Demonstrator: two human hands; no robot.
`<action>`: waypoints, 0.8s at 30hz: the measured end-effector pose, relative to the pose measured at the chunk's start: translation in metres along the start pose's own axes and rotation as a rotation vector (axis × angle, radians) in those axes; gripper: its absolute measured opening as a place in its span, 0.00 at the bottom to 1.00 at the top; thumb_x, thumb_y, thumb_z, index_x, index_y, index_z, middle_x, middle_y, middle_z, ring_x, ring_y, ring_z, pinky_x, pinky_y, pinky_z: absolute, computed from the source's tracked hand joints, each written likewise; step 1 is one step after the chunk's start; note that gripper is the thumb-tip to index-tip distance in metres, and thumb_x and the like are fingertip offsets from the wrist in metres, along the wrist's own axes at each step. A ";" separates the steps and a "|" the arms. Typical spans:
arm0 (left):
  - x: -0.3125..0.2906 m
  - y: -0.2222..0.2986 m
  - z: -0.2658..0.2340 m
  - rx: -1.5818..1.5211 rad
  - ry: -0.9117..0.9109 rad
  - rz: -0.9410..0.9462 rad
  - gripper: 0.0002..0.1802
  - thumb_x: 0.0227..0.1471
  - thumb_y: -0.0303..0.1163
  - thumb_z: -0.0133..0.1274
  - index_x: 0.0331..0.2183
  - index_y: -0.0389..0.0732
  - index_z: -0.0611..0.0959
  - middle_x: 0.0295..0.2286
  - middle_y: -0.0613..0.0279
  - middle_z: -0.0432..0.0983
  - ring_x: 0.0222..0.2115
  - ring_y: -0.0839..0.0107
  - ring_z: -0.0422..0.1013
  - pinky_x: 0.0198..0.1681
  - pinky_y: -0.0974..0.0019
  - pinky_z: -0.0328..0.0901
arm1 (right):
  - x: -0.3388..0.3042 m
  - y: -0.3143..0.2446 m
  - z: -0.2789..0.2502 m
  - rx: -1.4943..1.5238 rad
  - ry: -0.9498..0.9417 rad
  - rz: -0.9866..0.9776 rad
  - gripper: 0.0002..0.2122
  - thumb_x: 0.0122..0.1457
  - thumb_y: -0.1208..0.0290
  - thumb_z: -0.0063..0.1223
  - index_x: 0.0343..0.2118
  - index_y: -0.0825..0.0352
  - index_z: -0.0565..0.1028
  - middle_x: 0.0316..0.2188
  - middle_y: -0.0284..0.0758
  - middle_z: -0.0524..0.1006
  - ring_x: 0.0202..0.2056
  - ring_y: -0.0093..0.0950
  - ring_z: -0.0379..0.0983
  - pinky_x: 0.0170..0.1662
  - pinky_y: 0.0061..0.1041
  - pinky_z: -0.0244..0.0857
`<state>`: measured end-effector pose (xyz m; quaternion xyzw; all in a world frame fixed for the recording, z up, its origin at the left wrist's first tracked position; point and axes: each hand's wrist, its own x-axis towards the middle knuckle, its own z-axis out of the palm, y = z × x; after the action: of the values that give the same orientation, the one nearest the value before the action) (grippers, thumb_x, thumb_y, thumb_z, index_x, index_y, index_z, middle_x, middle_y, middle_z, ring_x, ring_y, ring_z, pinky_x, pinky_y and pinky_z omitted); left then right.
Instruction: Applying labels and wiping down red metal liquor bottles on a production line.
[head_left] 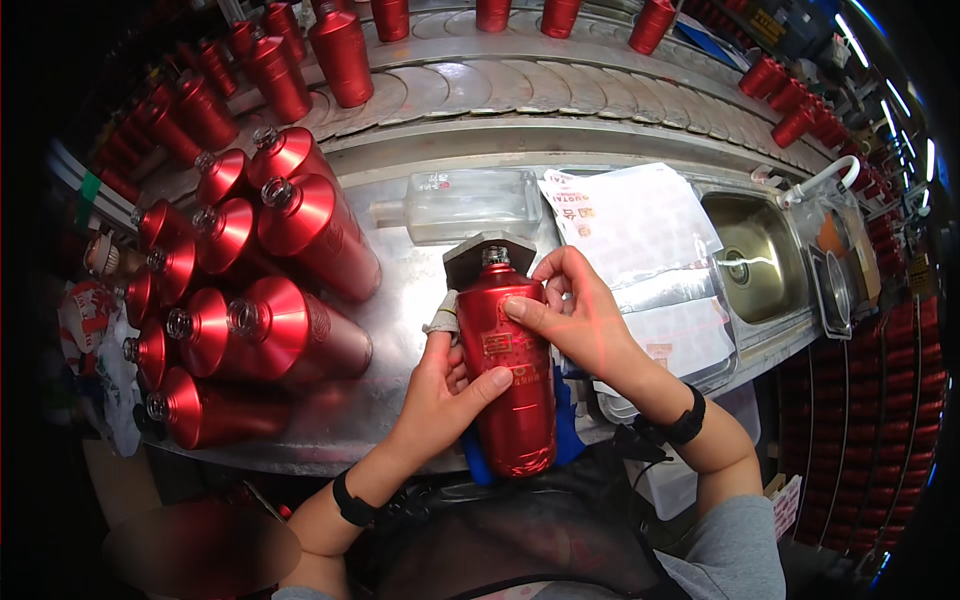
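Near the centre of the head view, a red bottle (508, 410) leans neck-up across the frame, its neck in front of a grey angled block (472, 258) and its base near the lower middle, by a blue cloth (568, 425). The left hand (435, 395) is clamped around the bottle's left side, thumb across the lower front, a pale finger cover (443, 316) on one finger. The right hand (580, 305) sets its thumb on the upper front, other fingers curled by the shoulder; whether they pinch anything, I cannot tell. This looks like close work on the printed face: best keep the left grip firm so the bottle cannot roll, press lightly and evenly with the right thumb, and avoid scuffing the glossy coat. Other red bottles (318, 240) crowd the frame's left.
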<state>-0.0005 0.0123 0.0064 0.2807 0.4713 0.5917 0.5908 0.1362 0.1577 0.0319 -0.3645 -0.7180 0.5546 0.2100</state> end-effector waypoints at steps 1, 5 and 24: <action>0.000 0.000 0.000 0.000 0.000 0.000 0.46 0.53 0.31 0.59 0.63 0.41 0.49 0.52 0.52 0.66 0.53 0.67 0.66 0.56 0.63 0.61 | -0.001 0.000 -0.001 0.000 0.000 0.000 0.16 0.52 0.66 0.66 0.36 0.65 0.68 0.23 0.21 0.60 0.26 0.11 0.53 0.28 0.12 0.51; -0.001 0.003 0.001 0.020 -0.008 -0.013 0.45 0.53 0.32 0.59 0.63 0.41 0.50 0.52 0.52 0.66 0.53 0.67 0.66 0.56 0.63 0.61 | -0.001 0.004 0.001 0.022 0.020 -0.019 0.21 0.50 0.60 0.67 0.35 0.67 0.67 0.20 0.25 0.64 0.23 0.13 0.56 0.25 0.16 0.55; -0.004 0.009 0.007 -0.018 0.043 -0.050 0.43 0.54 0.30 0.58 0.62 0.40 0.50 0.51 0.51 0.66 0.52 0.67 0.67 0.56 0.63 0.62 | -0.048 0.017 0.000 0.347 -0.056 0.169 0.21 0.61 0.68 0.54 0.54 0.68 0.63 0.27 0.24 0.63 0.26 0.09 0.60 0.29 0.11 0.56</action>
<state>0.0022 0.0110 0.0179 0.2508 0.4852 0.5870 0.5977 0.1722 0.1230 0.0209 -0.3661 -0.5842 0.6955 0.2023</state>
